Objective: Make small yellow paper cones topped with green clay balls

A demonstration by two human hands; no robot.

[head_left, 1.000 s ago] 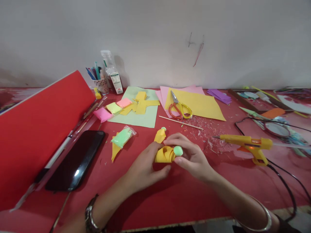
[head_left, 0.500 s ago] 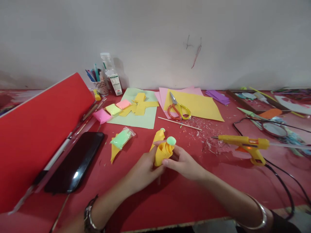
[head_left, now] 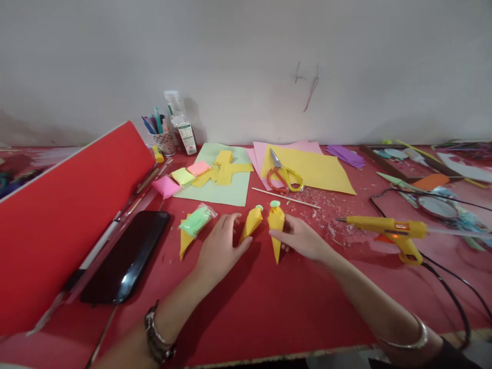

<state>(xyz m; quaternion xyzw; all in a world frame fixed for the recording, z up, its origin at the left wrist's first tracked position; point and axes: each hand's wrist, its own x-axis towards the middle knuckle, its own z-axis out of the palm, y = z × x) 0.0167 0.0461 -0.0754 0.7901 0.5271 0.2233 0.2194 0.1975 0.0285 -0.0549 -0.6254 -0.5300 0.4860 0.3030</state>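
Two rolled yellow paper cones with pale green dots on top are in the middle of the red table. My right hand (head_left: 303,238) pinches the right paper cone (head_left: 277,230) between thumb and fingers, its point downward toward me. My left hand (head_left: 219,248) is open beside the left paper cone (head_left: 252,224), thumb and fingers apart, the thumb tip near the cone's lower end. Left of that hand lies a packet of green clay (head_left: 197,220) over a yellow paper piece (head_left: 185,243).
A hot glue gun (head_left: 388,225) with a black cable lies at right. Scissors (head_left: 283,174) rest on yellow paper (head_left: 326,171), with a thin stick (head_left: 286,198) in front. A phone (head_left: 126,259) and a red board (head_left: 73,220) occupy the left. A bottle (head_left: 182,128) stands behind.
The cone that both hands held up is now lower, in my right hand only, with its point toward me. My left hand has let go and moved left, uncovering the other cone.
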